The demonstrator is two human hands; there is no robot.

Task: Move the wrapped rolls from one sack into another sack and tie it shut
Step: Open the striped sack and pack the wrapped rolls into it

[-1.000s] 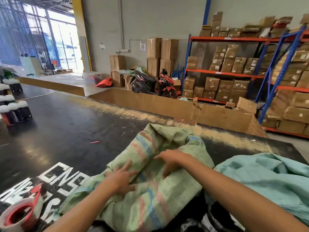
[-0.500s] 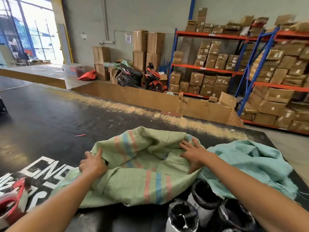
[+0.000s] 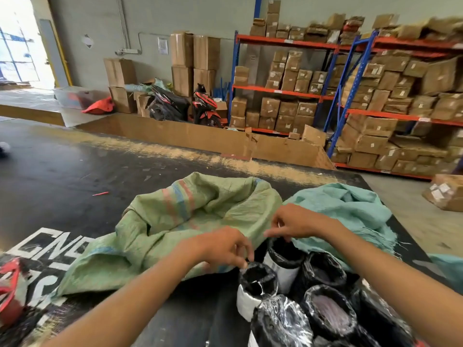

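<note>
On the black printed surface [image 3: 75, 171] before me, a crumpled light-green woven plastic sack with red and blue stripes [image 3: 180, 221] lies open at 12 o'clock. A pale teal woven sack [image 3: 350, 211] lies just beside it at 2 o'clock. Upright rolls wrapped in black plastic film [image 3: 323, 296] stand clustered at 5 o'clock, against the near edges of both sacks. My left hand [image 3: 220, 249] has its fingers curled, the tips pinching the film at the top rim of the nearest roll with the white band [image 3: 253, 289]. My right hand [image 3: 298, 222] has its fingers bent down over the roll behind; whether it grips that roll or the teal sack's edge I cannot tell. A red tape dispenser [image 3: 10, 284] lies at 9 o'clock.
</note>
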